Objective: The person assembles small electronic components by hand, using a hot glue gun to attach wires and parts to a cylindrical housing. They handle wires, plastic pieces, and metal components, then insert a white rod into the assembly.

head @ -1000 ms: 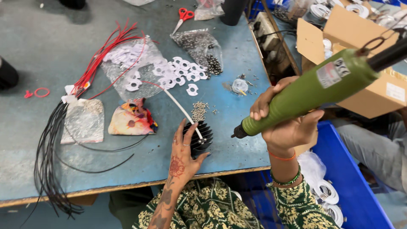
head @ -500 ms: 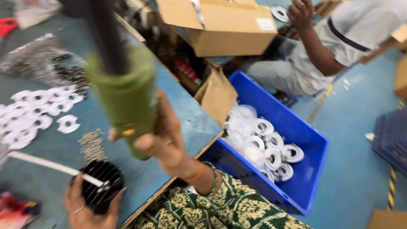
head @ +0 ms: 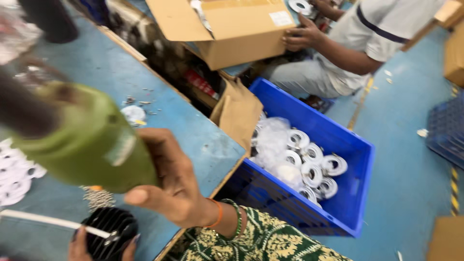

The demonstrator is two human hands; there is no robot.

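Green power tool gripped above the blue bench

The right hand (head: 174,188) clenches the green power tool (head: 92,140), raised over the bench (head: 193,135); below that grip, the left hand (head: 84,246) grasps a black finned part (head: 108,232), a white rod (head: 43,220) lying across it.

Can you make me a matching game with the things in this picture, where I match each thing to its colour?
Things:
1. power tool in the right hand
2. crate on the floor
3. box by the co-worker
4. finned round part under the left hand

Colours:
a. black
b. brown cardboard
c. green
d. blue

Pairs: 1-c, 2-d, 3-b, 4-a
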